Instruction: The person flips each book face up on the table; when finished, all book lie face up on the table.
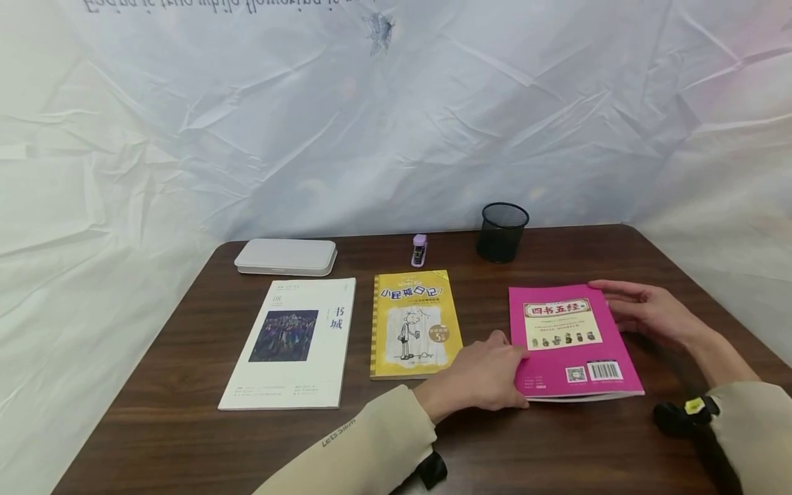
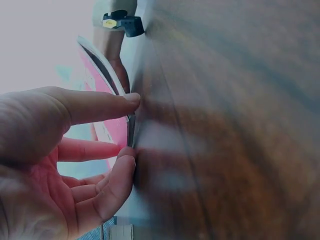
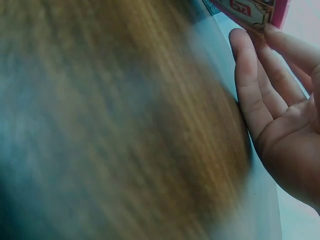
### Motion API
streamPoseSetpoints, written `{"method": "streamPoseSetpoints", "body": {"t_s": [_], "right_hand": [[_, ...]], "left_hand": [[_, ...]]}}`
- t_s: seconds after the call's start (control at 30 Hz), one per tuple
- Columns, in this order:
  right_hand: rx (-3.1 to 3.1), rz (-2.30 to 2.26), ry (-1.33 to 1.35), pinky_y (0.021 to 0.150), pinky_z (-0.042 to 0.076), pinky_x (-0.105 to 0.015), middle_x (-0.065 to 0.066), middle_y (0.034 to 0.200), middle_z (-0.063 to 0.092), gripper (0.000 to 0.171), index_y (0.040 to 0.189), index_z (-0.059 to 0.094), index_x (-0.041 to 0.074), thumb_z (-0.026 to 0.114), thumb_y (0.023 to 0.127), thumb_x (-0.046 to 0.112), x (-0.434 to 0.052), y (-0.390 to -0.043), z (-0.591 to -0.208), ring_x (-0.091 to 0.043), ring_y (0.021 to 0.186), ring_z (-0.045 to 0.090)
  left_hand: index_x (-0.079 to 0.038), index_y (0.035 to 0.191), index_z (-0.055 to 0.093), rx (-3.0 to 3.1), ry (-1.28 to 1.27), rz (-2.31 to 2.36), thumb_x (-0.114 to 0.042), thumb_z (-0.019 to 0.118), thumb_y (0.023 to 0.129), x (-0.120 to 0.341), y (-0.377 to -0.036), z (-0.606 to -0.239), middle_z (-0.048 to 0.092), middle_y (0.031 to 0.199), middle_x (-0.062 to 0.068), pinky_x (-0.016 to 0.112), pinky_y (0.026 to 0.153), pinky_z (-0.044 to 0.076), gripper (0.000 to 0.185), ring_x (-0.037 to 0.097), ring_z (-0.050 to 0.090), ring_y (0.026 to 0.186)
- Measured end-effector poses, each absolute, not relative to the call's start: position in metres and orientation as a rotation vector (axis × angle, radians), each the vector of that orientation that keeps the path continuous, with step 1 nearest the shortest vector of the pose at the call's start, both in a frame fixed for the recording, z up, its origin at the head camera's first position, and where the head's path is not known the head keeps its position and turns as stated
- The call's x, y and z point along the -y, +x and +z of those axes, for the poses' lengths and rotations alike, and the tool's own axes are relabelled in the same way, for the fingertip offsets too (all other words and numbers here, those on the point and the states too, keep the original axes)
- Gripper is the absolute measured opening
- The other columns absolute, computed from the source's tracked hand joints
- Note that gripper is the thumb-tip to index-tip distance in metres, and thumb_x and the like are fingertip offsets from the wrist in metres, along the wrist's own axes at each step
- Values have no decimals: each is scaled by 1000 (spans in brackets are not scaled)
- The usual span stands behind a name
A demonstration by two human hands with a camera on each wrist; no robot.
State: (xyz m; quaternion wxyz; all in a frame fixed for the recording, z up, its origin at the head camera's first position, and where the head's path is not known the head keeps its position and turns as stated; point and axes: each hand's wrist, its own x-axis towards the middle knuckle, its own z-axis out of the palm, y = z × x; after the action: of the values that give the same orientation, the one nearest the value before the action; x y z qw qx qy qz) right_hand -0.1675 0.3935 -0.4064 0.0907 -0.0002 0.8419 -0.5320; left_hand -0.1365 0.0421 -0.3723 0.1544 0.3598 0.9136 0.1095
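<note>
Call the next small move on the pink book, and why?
Probably lift the pink book by its left edge. The left hand already pinches that edge, thumb above and fingers beneath in the left wrist view, while the right hand rests open at the far right edge, placed to steady it.

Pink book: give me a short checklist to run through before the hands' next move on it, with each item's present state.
1. Left hand at the pink book's lower left corner, thumb and fingers at its edge: ok.
2. Right hand at its right edge, fingers straight: ok.
3. Nothing lying on the cover: ok.
4. Gap to the yellow book: ok.
5. Mesh cup stands apart behind: ok.
6. Firmness of the left hand's hold: cannot tell.
</note>
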Motion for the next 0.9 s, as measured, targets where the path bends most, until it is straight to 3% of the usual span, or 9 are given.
{"method": "streamPoseSetpoints", "body": {"t_s": [0.27,0.5,0.73,0.9], "right_hand": [[-2594,-1563,37,80,63,-28,36,112,63,47,154,53,22,62,108,27,-386,-167,-401,1,96,72],[-2625,-1602,66,79,62,-26,37,113,63,50,156,52,18,63,108,29,-385,-165,-400,1,95,71],[-2643,-1669,-42,79,61,-24,41,125,60,50,157,51,14,61,108,18,-386,-166,-400,9,103,68],[-2475,-1914,-138,77,62,-25,30,127,69,36,141,63,16,58,107,5,-386,-167,-401,2,102,72]], "left_hand": [[-30,148,58,-2640,1009,336,-53,88,80,-42,-136,-374,61,127,-5,22,75,50,78,7,56,98],[-27,140,67,-2630,1103,330,-45,84,88,-40,-134,-372,67,119,-9,19,75,48,57,2,52,99],[-27,135,73,-2603,1135,381,-37,81,92,-35,-135,-368,72,121,-12,17,74,47,45,2,54,93],[-31,140,70,-2585,1073,400,-37,80,94,-34,-136,-366,70,134,-14,18,79,48,48,2,55,97]]}}
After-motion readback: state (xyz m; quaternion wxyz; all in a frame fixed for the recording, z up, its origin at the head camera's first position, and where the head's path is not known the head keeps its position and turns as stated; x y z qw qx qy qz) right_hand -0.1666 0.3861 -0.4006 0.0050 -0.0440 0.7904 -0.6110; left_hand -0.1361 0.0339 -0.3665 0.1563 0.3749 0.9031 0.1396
